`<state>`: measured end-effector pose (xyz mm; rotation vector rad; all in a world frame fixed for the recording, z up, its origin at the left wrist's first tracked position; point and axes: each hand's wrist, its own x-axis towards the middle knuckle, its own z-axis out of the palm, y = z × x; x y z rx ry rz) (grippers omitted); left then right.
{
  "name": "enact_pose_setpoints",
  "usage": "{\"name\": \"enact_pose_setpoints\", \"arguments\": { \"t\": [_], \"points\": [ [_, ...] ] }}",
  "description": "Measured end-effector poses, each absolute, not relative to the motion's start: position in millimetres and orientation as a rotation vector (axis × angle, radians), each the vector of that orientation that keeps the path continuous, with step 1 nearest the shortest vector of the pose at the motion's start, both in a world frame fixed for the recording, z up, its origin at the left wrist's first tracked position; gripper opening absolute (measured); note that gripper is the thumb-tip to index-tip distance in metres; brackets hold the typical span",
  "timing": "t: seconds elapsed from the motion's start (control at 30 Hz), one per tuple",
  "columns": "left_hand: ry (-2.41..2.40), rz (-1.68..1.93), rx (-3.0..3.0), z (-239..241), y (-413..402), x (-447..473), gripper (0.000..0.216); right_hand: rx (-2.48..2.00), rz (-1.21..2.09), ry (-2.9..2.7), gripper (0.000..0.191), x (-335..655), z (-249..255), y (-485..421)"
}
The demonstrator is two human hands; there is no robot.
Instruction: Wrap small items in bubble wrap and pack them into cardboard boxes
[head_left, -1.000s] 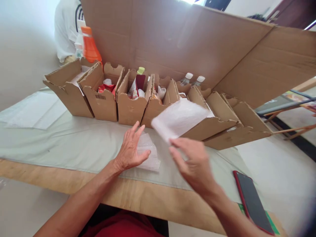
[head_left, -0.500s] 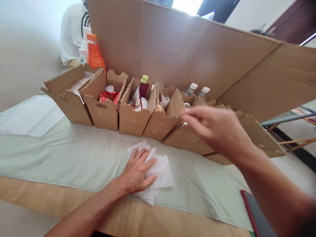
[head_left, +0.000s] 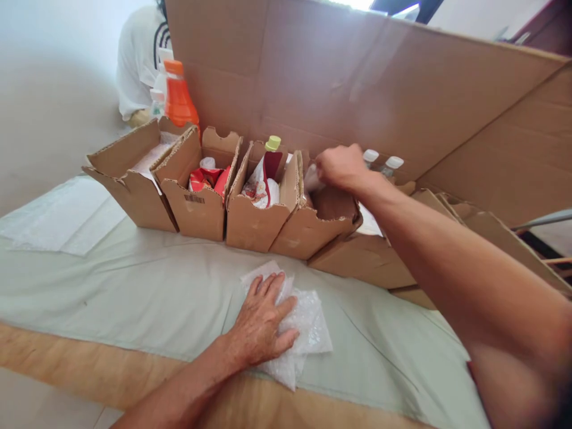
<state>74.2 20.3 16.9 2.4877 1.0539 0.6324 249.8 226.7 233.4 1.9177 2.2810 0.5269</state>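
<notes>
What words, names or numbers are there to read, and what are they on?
No words or numbers can be read.
Barcode on the second cardboard box from the left: any digits are too small.
Red packet in that box: markings too blurred.
White-and-maroon packet: print too small.
Small bottle beside the orange bottle: green marking too blurred.

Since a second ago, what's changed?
Right hand let go of the white sheet and reached forward-left to the fourth box from left, fingertips at a translucent white piece; grip unclear. Left hand came down onto the bubble wrap. Orange bottle stayed put.
</notes>
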Motion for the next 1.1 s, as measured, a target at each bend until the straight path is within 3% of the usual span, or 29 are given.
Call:
{"name": "enact_pose_setpoints", "arguments": {
  "t": [0.1, 0.13, 0.27, 0.4, 0.5, 0.57, 0.63, 0.73, 0.8, 0.93, 1.03, 1.1],
  "points": [
    [1.071, 0.805, 2.456, 10.7, 19.9, 74.9, 0.088, 2.178, 0.798, 2.238, 0.035, 268.8, 258.6, 154.4],
    [1.078, 0.877, 2.451, 9.4, 19.5, 75.4, 0.099, 2.285, 0.91, 2.418, 0.03, 274.9, 259.1, 123.5],
    [1.09, 1.178, 2.467, 13.2, 13.7, 77.1, 0.115, 2.377, 1.074, 2.86, 0.01, 285.6, 199.2, 10.9],
    [0.99, 1.428, 2.509, 24.2, 2.3, 78.3, 0.108, 1.984, 0.478, 3.21, 0.016, 270.9, 103.4, -31.5],
    [0.913, 1.187, 2.599, 26.3, -1.2, 80.7, 0.084, 1.594, -0.032, 3.147, 0.022, 270.4, 90.8, -31.7],
    [0.936, 0.88, 2.612, 24.9, 0.6, 82.4, 0.064, 1.497, -0.099, 3.121, 0.019, 282.2, 118.6, -23.0],
    [0.951, 0.696, 2.594, 23.4, 3.8, 83.4, 0.055, 1.533, 0.076, 3.174, 0.015, 292.1, 163.1, -1.8],
    [0.935, 0.634, 2.585, 23.5, 6.7, 83.6, 0.056, 1.529, 0.554, 3.145, 0.015, 276.8, 226.4, 59.8],
    [0.938, 0.618, 2.574, 24.6, 7.0, 83.5, 0.057, 1.58, 0.72, 2.807, 0.022, 245.8, 249.5, 115.9],
    [0.941, 0.569, 2.551, 26.5, 7.6, 83.9, 0.059, 1.443, 0.648, 2.351, 0.015, 180.0, 247.7, 224.5],
    [0.929, 0.553, 2.547, 26.6, 9.6, 84.0, 0.059, 1.524, 0.411, 2.269, 0.004, 158.1, 224.7, 275.0],
    [0.921, 0.558, 2.551, 26.3, 10.7, 84.1, 0.059, 1.577, 0.281, 2.319, 0.009, 157.2, 210.6, 292.0]
  ]
}}
